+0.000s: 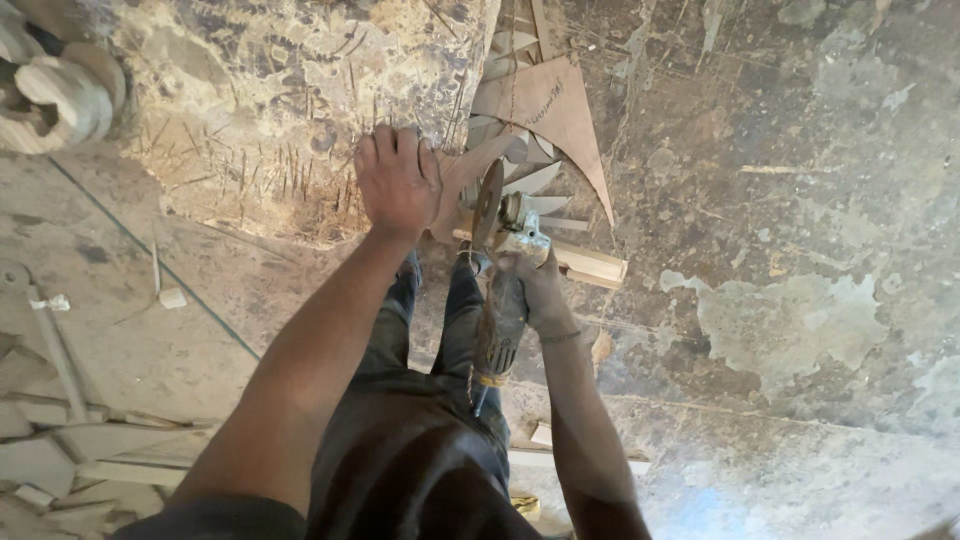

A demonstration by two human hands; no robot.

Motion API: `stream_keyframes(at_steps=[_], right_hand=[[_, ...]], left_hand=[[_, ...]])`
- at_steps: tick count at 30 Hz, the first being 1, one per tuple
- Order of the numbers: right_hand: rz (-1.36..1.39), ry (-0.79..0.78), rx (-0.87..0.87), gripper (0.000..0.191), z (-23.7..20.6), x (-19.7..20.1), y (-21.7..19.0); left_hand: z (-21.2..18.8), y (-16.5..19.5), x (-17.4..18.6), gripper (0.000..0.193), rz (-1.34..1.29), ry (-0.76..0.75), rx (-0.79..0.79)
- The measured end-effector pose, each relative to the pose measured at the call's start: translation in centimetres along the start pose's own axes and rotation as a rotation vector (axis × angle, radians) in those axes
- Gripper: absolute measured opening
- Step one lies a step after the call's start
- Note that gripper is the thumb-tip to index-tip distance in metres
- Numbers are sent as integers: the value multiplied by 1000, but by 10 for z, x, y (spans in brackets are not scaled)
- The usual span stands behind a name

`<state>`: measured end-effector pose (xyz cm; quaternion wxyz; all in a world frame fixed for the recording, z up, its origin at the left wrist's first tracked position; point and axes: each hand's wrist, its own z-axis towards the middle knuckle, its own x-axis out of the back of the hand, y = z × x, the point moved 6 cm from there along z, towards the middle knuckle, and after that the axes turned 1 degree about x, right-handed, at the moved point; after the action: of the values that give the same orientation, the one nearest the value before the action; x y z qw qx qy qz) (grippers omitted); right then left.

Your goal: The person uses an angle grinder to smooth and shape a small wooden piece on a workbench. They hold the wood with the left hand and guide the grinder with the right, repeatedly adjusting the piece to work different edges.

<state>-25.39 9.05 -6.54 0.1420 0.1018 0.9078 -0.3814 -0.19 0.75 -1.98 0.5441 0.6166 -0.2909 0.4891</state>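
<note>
2 hands are seen: a left hand [398, 180] and a right hand [538, 290]. 1 grinder [505, 270] with 1 disc [488, 205] is counted. 1 curved wood piece [470, 175], 1 triangular panel [550, 115] and 1 batten [590, 265] are counted.

Worn, dusty workshop floor seen from above

I saw a stained concrete floor [800, 200] with pale patches where the surface had flaked; wood offcuts [60, 440] lay heaped at the lower left, a carved wooden piece [60, 95] sat at the upper left, under hazy light.
</note>
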Motion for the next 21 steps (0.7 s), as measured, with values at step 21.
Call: stream_keyframes(at_steps=[21], right_hand=[[-138,-1,-59,65,-19,23,-3]], left_hand=[[4,3,-3,19,50,3,-43]])
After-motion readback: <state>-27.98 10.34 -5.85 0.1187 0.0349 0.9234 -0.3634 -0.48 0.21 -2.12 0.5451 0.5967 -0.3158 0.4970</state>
